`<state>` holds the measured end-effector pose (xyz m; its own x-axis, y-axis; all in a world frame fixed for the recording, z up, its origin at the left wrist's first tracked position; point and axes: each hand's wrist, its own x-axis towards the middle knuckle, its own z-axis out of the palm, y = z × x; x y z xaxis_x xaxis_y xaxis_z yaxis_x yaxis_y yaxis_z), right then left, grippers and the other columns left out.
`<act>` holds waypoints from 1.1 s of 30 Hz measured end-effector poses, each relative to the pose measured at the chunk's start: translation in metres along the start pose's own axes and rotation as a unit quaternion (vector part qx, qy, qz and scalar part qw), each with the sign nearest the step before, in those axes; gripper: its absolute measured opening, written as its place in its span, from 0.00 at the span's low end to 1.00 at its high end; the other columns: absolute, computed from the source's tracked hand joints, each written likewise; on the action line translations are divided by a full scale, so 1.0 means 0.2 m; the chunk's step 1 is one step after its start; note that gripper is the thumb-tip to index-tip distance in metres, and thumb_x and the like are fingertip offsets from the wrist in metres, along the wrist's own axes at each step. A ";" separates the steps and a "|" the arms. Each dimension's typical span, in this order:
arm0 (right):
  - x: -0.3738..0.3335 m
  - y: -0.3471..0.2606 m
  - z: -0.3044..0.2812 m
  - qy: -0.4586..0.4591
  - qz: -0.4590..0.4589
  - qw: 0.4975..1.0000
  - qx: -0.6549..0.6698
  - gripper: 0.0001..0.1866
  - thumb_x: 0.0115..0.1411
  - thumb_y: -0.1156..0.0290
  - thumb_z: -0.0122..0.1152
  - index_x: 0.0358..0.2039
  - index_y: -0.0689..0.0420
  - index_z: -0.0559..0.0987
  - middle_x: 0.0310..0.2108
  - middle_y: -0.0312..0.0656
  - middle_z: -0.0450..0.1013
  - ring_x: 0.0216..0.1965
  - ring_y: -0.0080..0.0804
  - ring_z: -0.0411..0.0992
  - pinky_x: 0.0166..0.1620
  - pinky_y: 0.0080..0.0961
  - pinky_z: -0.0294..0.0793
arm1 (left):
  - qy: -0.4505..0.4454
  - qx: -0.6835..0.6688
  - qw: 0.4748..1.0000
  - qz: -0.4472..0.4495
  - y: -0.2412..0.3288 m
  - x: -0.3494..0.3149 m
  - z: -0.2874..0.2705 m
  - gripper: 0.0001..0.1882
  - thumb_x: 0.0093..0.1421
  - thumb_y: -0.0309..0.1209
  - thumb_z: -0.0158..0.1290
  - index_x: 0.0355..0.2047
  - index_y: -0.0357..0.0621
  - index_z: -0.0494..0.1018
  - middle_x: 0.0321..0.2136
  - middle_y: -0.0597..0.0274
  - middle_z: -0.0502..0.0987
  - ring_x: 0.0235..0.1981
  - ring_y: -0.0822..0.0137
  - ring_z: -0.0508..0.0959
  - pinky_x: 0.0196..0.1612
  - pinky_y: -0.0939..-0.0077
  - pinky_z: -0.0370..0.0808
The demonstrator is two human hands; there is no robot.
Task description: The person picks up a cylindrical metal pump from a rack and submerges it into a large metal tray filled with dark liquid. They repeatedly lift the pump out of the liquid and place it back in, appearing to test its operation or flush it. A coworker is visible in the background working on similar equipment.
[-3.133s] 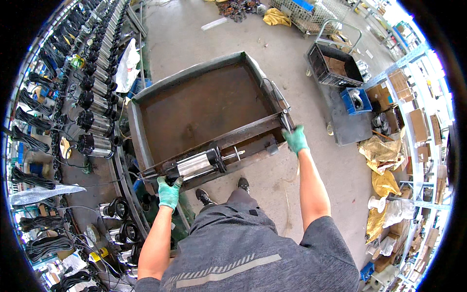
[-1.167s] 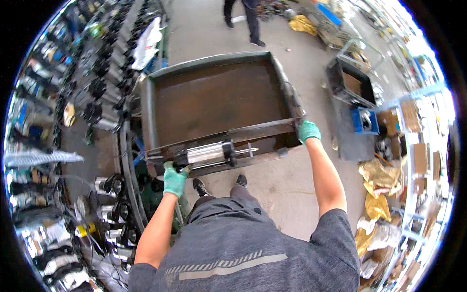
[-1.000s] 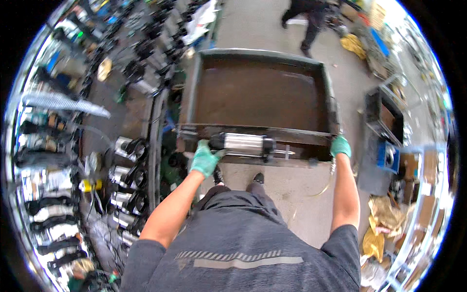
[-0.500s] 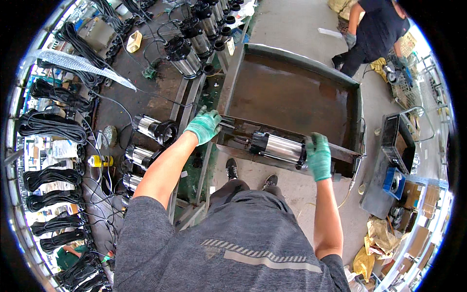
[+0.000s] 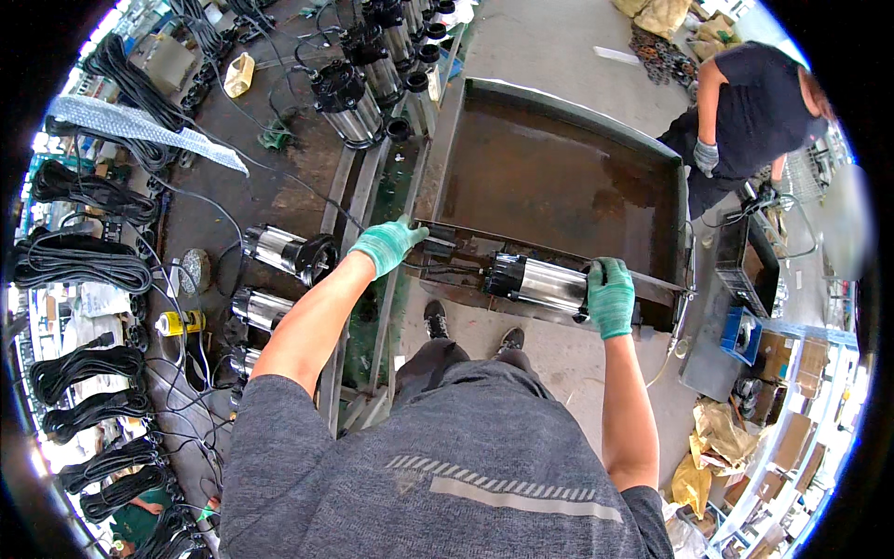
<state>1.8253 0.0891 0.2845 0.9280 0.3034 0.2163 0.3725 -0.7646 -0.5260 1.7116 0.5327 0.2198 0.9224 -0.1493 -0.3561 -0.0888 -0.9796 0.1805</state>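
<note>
A submersible pump (image 5: 545,287) with a shiny steel body and black end lies on its side along the near edge of a shallow metal tray (image 5: 684,186). My right hand (image 5: 611,296), in a green glove, is curled over the pump's right end. A black cable (image 5: 447,269) runs left from the pump's black end to my left hand (image 5: 386,247), also green-gloved. That hand looks closed around the cable, though its palm side is hidden. Its fingertips are beside a dark metal block (image 5: 440,242) at the tray's near left corner.
More pumps (image 5: 279,252) lie on the bench at left, and others (image 5: 346,107) stand upright behind. Coiled black cables (image 5: 79,261) line the far left, near a yellow can (image 5: 180,322). A co-worker (image 5: 750,121) bends at far right, near a black crate (image 5: 748,261).
My left hand has come slightly nearer to me, and more cable shows between it and the pump. My right hand stays on the pump's end. The co-worker has moved right.
</note>
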 end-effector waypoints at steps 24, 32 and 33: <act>-0.01 0.03 0.03 -0.007 0.045 0.999 -0.002 0.09 0.64 0.69 0.58 0.37 0.61 0.81 0.38 0.52 0.76 0.40 0.56 0.75 0.45 0.44 0.74 | 0.004 -0.737 0.639 -0.219 0.41 0.00 0.14 0.13 0.72 0.42 0.52 0.35 0.49 0.75 0.21 0.73 0.69 0.18 0.76 0.68 0.21 0.75 0.66; 0.01 -0.01 0.01 -0.019 0.050 0.999 -0.011 0.09 0.64 0.68 0.58 0.36 0.60 0.81 0.38 0.52 0.76 0.40 0.56 0.75 0.45 0.45 0.74 | -0.050 -0.784 0.552 -0.279 0.41 0.03 0.19 0.14 0.71 0.44 0.54 0.33 0.51 0.77 0.20 0.72 0.71 0.17 0.74 0.68 0.19 0.74 0.65; 0.01 -0.01 0.01 -0.020 0.049 0.998 -0.013 0.09 0.64 0.68 0.58 0.36 0.60 0.80 0.38 0.52 0.76 0.40 0.56 0.75 0.45 0.45 0.74 | -0.030 -0.797 0.551 -0.245 0.42 0.01 0.18 0.13 0.71 0.45 0.54 0.36 0.51 0.78 0.20 0.73 0.71 0.17 0.75 0.69 0.20 0.75 0.66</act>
<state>1.8262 0.0913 0.2843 0.9599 0.2480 0.1304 0.2792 -0.8062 -0.5216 1.6927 0.4451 0.2001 0.6699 0.0293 -0.7419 0.6527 0.4529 0.6073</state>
